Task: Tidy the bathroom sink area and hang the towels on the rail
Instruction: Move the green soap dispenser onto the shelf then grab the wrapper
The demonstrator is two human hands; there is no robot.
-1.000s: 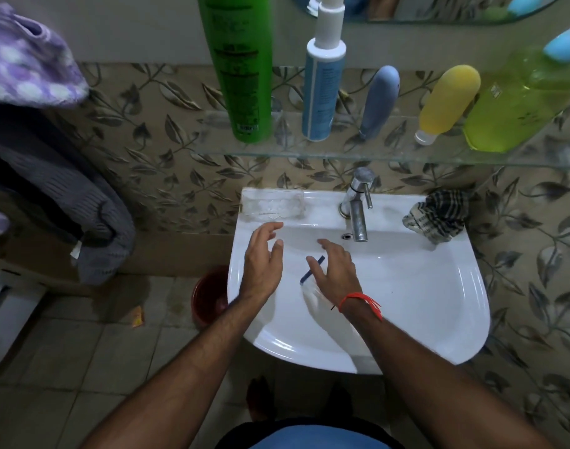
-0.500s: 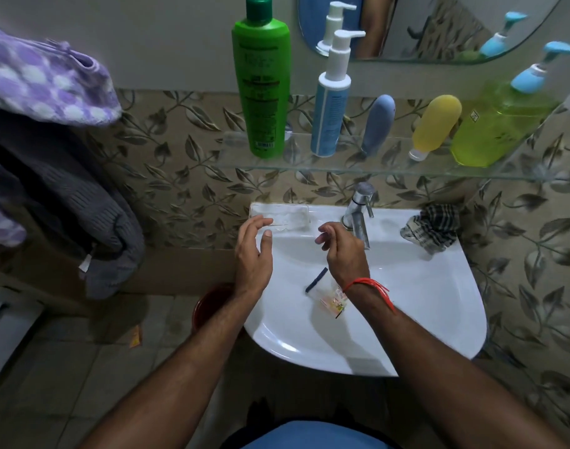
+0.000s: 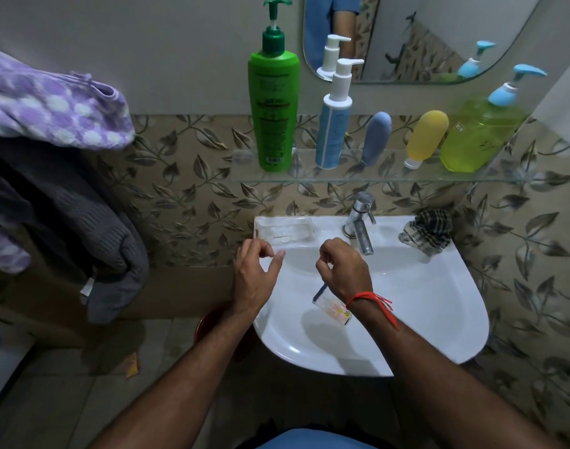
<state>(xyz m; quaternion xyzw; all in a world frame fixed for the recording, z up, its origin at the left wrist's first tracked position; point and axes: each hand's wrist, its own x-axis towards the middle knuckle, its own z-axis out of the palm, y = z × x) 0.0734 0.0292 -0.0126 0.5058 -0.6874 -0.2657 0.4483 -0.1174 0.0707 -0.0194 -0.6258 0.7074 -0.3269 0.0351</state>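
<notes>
A white sink (image 3: 439,319) stuck out from a wall with leaf tiles. The left hand (image 3: 254,277) hung over the far left part of the sink, just near a clear soap dish (image 3: 285,230) on the far left rim. Its fingers (image 3: 261,249) were bent and partly open, with the thumb out to the right, and they held nothing. The right hand (image 3: 342,270) hung over the middle of the bowl, just left of the silver tap (image 3: 359,222). Its fingers were curled in close, but I could not tell if they held anything. A red thread band (image 3: 371,299) went round the right wrist. Under that wrist, in the bowl, lay a small clear packet (image 3: 330,307) with a dark blue end. A checked cloth (image 3: 428,231) sat bunched up on the far right rim of the sink. Above the sink was a glass shelf (image 3: 390,179). On it, from left to right, stood a tall green pump bottle (image 3: 274,108), a blue and white pump bottle (image 3: 335,118), a grey-blue tube (image 3: 376,137), a yellow tube (image 3: 426,136) and a yellow soap bottle (image 3: 481,134) with a light blue pump. A mirror (image 3: 423,37) hung on the wall above the shelf. At the far left, a purple spotted towel (image 3: 50,105) lay on top of a dark grey towel (image 3: 83,228) that hung down. A red bucket (image 3: 209,322) peeked out on the floor under the left side of the sink.
</notes>
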